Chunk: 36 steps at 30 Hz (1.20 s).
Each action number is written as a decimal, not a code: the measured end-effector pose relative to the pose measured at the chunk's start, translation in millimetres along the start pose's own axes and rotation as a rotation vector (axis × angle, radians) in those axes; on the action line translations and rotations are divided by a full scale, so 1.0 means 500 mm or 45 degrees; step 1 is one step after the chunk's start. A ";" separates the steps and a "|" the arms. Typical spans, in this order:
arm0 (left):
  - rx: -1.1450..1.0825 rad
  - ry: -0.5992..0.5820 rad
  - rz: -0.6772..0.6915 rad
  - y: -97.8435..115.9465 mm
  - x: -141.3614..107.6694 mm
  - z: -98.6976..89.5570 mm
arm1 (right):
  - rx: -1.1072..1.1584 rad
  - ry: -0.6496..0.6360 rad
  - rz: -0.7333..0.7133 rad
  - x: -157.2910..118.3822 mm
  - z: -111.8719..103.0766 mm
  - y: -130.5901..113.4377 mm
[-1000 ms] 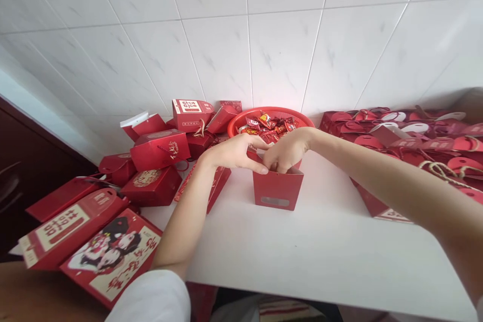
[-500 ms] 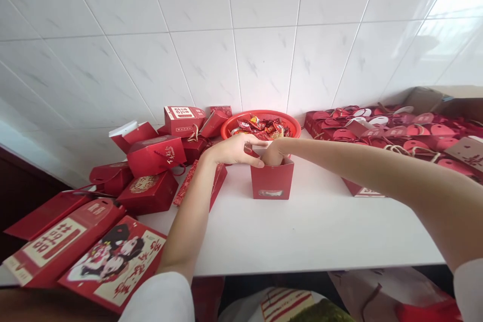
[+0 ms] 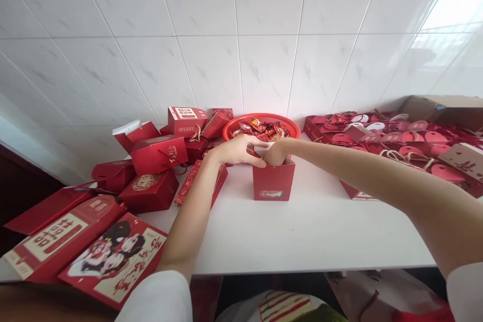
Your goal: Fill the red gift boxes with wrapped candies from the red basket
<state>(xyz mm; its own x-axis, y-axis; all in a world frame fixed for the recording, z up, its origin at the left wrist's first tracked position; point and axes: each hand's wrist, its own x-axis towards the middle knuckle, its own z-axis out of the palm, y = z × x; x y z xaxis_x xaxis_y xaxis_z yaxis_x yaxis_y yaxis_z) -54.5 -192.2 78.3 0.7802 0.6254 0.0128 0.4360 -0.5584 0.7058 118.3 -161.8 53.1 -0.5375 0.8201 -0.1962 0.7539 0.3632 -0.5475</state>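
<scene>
Along the white tabletop [image 3: 313, 231], you are reaching forward from white sleeves [image 3: 158, 297], bringing both hands together over a small upright red paper box [image 3: 273, 180] that is standing near the far edge. Your left hand [image 3: 237, 151] is hovering half-curled at the box's open top, its fingertips [image 3: 260, 162] coming down by the rim, and you cannot tell from this view whether it is pinching the raised flap [image 3: 252, 152] or only touching it. Your right hand [image 3: 276, 155] is dipping into the opening with its fingers hidden inside the box, so you cannot tell what it has hold of, if anything. Just behind the box, a round red plastic basket [image 3: 261, 116] is sitting against the tiled wall [image 3: 241, 35], heaped with wrapped sweets [image 3: 260, 131]. To your left, red gift boxes [image 3: 158, 155] are lying in a loose heap, a long narrow red box [image 3: 196, 181] is lying tilted just beside your left arm [image 3: 188, 226], and a flat box printed with a cartoon pair [image 3: 113, 261] is lying at the near corner. To your right, rows of red handled bags [image 3: 377, 133] are packed closely together, with a cardboard carton [image 3: 441, 110] standing behind them
</scene>
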 end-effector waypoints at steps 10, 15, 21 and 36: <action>0.074 0.123 0.058 -0.022 0.013 0.005 | 0.261 0.144 -0.288 -0.182 -0.108 -0.016; 0.090 0.201 0.183 -0.030 0.027 0.018 | 0.492 0.741 -0.329 -0.216 -0.009 0.074; 0.110 0.329 0.192 -0.039 0.042 0.034 | 0.864 0.706 -0.358 -0.189 0.087 0.118; 0.234 0.308 0.294 -0.049 0.054 0.037 | 0.800 1.012 -0.260 -0.181 0.119 0.123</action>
<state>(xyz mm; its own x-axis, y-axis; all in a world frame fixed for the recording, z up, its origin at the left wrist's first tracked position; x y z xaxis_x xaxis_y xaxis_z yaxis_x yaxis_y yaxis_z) -35.7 -171.5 48.4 0.7485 0.5699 0.3390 0.3514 -0.7744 0.5262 190.7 -239.9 -11.3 -0.0562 0.9071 0.4170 0.2201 0.4187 -0.8811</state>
